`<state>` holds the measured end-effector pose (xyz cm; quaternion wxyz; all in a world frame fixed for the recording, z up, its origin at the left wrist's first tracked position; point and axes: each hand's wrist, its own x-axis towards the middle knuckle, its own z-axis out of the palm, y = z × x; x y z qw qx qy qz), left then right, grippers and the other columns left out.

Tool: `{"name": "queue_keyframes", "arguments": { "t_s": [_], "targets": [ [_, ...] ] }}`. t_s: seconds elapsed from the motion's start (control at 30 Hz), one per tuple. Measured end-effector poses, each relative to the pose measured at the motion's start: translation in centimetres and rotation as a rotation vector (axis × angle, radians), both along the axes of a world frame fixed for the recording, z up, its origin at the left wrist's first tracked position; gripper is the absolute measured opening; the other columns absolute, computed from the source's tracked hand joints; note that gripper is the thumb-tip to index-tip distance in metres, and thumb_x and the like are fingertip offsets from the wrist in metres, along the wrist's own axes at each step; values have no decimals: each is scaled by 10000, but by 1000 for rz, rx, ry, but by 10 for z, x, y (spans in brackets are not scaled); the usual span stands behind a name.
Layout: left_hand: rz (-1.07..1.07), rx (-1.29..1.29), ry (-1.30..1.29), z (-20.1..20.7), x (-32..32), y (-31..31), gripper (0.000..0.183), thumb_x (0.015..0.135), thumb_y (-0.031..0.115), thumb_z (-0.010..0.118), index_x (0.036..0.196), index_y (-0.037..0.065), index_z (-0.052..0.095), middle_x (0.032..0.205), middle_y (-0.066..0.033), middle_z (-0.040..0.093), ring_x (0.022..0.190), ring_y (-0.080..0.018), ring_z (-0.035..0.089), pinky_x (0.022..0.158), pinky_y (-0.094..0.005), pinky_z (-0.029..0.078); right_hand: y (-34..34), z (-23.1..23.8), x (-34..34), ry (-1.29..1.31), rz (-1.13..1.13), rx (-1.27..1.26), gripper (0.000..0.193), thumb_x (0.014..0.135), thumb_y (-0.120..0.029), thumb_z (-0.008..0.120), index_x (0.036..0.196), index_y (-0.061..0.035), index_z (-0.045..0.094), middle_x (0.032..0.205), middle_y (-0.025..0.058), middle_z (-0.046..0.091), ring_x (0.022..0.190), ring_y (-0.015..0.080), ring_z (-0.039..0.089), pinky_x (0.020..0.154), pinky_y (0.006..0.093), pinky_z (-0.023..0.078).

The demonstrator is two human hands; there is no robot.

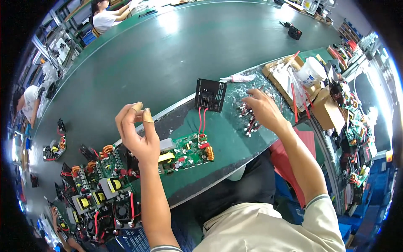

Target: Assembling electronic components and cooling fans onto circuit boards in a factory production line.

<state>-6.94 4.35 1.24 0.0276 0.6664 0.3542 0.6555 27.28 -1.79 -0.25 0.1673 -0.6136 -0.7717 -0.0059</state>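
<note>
My left hand (140,132) is raised above the near end of a green circuit board (191,147). Tan coverings wrap its thumb and a fingertip; those tips are apart with nothing visible between them. Two red wires (202,122) join the board to a black slotted panel (210,95) lying just beyond it. Over a pile of small white-ended wire leads (251,126), my right hand (266,111) reaches with fingers stretched to the left and slightly apart. No lead shows clearly in its grasp, and the palm covers part of the pile.
Several assembled boards with fans (100,189) crowd the left end of the bench. A cardboard tray (273,77) and a white bucket (311,70) stand at the right. Beyond the bench runs a wide dark belt (168,63). A co-worker (105,19) sits across it.
</note>
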Motion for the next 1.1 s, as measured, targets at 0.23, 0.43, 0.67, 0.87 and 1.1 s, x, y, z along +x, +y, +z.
{"name": "queue_keyframes", "arguments": {
  "t_s": [0.23,0.43,0.67,0.87,1.1],
  "targets": [
    [-7,8,35,-5,12,3,227,862,-86,618,1075,-10,628,1045,-123,630,810,-203,630,712,-293,514,24,-5,6,-184,16,-161,166,821,-10,605,972,-46,662,1097,153,595,1098,348,574,950,454,453],
    [-89,-148,56,-7,16,-4,224,872,-73,596,1086,-14,622,1012,-119,658,859,-218,644,754,-306,523,26,0,11,-291,39,-107,144,803,-22,596,945,-34,576,999,141,579,1062,343,578,903,449,460],
    [-113,-242,73,-17,17,-8,199,913,-39,597,1108,-18,633,1019,-90,677,899,-171,645,815,-300,512,8,-4,23,-46,56,-78,246,840,-67,613,1081,-105,650,1123,97,595,1136,302,563,923,455,452],
    [-129,-228,90,-13,21,-5,180,917,-34,608,1092,-11,640,1020,-94,687,896,-168,652,812,-298,513,-9,-10,6,-71,182,-18,153,857,-124,661,1008,-102,660,1194,92,572,1119,292,563,937,442,447],
    [-140,-240,134,-12,30,-5,158,916,-30,602,1068,-10,638,1006,-90,678,886,-170,646,812,-297,511,-5,-17,22,447,102,45,173,868,-95,678,1038,-69,663,1162,95,621,1054,247,605,940,378,466]
  ]
}}
